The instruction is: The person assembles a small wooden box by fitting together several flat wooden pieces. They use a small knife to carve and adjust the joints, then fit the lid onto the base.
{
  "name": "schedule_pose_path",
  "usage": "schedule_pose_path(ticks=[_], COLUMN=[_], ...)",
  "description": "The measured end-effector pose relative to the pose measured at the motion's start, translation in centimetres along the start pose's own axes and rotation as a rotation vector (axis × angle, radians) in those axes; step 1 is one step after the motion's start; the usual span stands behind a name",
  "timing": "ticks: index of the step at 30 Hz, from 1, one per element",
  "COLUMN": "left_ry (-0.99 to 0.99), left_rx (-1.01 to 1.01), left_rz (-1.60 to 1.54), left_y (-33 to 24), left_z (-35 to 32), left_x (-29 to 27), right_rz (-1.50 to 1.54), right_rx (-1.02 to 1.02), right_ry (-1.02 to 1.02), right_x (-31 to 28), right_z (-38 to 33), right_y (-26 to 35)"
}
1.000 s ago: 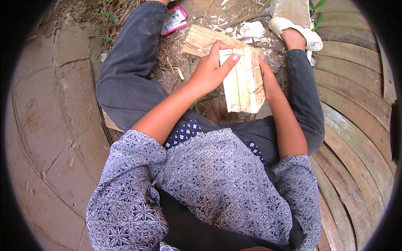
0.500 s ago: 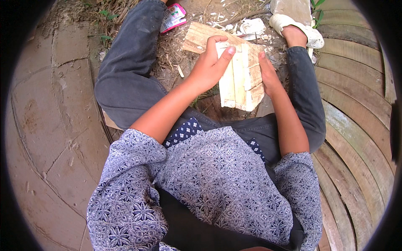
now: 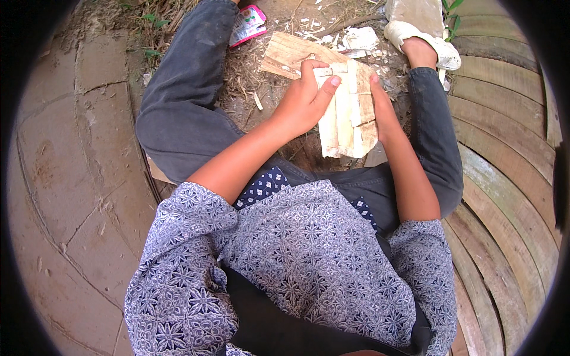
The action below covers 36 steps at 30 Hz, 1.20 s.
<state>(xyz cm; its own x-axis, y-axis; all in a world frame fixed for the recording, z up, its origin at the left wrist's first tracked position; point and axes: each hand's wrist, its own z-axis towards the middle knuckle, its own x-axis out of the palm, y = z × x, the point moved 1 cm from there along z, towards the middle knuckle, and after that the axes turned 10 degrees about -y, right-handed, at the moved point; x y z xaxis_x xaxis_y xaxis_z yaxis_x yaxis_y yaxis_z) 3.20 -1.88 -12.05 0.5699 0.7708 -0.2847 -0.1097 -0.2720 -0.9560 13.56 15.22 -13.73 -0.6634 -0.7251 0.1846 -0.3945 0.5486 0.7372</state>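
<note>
Between my hands is a pale, roughly cut wooden block (image 3: 343, 121), with lengthwise grooves or seams and a darker, cracked strip along its right side. My left hand (image 3: 307, 98) grips its upper left edge, thumb lying across the face and the index finger bent over the top. Along the right edge my right hand (image 3: 385, 110) presses, its thumb pointing up; the other fingers are hidden behind the wood. Just beyond the block, a flat wooden board (image 3: 286, 52) lies on the ground, partly covered by the block and my left hand.
White wood chips (image 3: 360, 39) litter the ground ahead. A pink-edged packet (image 3: 248, 25) lies by my left leg. A pale stone block (image 3: 414, 15) stands beyond my right shoe (image 3: 442, 52). Wooden slats (image 3: 496, 124) run along the right, cracked paving (image 3: 71, 178) along the left.
The block and both hands have shifted slightly to the right and tilted a little. The grip of both hands stays the same.
</note>
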Motion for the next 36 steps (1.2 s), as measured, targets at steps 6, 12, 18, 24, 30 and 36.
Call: schedule_pose_path(ticks=[6,12,18,24,30,36], left_ry=[-0.041,-0.078,-0.024,-0.018,-0.008,0.13], left_rx=[0.029,0.096,0.049,0.072,-0.117,-0.308], left_rz=[-0.022,-0.022,-0.022,-0.066,-0.253,-0.517], left_y=[-0.8,-0.8,-1.9,-2.9,-4.6,-5.8], left_z=[0.8,0.8,0.8,0.3,0.2,-1.8], left_x=[-0.5,-0.4,-0.9,-1.5,-1.8,-1.9], right_rz=[-0.055,-0.058,-0.068,-0.122,-0.089,0.015], right_rx=[-0.117,-0.138,-0.205,-0.294,-0.32,-0.388], right_ry=[0.012,0.011,-0.005,0.011,-0.053,-0.143], right_x=[-1.0,-1.4,-1.2,-1.2,-0.1,-1.7], right_z=[1.2,1.2,0.4,-0.4,-2.6,-3.9], right_y=[-0.8,-1.0,-0.2,0.4,1.6,0.9])
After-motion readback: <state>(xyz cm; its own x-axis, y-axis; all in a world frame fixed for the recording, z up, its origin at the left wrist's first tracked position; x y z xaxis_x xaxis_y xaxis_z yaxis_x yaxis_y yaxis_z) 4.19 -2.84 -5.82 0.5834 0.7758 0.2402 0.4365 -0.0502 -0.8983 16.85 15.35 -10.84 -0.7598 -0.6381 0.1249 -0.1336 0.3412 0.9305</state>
